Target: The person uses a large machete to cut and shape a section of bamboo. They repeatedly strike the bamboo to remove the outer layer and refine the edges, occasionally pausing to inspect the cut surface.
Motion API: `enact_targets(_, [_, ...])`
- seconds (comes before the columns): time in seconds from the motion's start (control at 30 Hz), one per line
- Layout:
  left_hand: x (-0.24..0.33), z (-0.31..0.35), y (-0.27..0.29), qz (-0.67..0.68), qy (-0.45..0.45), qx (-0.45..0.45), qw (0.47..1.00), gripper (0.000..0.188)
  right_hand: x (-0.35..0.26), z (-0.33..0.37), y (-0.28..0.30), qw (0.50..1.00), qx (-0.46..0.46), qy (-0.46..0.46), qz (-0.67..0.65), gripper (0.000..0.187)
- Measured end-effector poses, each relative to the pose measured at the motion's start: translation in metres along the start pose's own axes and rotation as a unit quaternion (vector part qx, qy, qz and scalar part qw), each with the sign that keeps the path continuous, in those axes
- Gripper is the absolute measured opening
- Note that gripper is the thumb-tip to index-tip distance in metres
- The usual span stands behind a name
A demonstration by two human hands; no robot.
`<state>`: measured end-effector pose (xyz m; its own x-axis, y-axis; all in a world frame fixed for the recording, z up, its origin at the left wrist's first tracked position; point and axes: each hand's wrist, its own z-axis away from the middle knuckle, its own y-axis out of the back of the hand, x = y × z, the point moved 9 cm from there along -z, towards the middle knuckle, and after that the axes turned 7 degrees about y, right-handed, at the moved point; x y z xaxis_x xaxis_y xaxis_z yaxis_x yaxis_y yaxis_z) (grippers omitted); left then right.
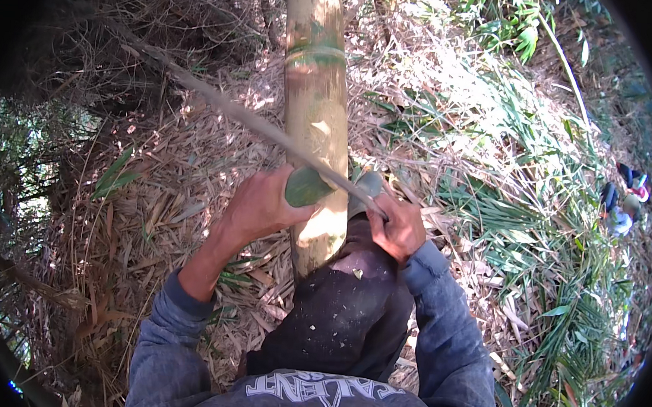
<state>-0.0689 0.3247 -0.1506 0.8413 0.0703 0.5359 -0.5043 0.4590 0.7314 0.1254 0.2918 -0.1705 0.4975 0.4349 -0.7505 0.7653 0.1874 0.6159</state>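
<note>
A thick yellowish bamboo pole (317, 106) runs from the far edge down to my dark-trousered knee (334, 308). My left hand (259, 203), at the pole's left side, is closed round a smooth green piece (309, 187) that lies over the pole; its kind is unclear. My right hand (398, 226), beside the pole's right side, is closed on the near end of a long thin brown stick (256, 125). The stick slants across the pole to the far left. A second grey-green flat piece (367, 185) shows by my right fingers; whether they touch it, I cannot tell.
Dry bamboo leaves (176, 217) cover the ground. Tangled dry twigs (180, 23) stand at the far left, and cut green fronds (482, 206) lie to the right. A thin pale stalk (566, 61) leans at the far right. Small blue and red things (624, 210) sit near the right rim.
</note>
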Motion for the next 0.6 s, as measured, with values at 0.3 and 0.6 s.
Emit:
enact_targets(0.3, [0.001,0.001,-0.002,-0.021,0.016,0.001,1.0,0.057,0.044,0.012,-0.007,0.993,-0.025,-0.089,0.072,0.009])
enact_targets(0.6, [0.0,0.007,-0.005,-0.016,0.014,0.022,1.0,0.059,0.033,0.008,-0.011,0.997,-0.017,-0.066,0.044,0.009])
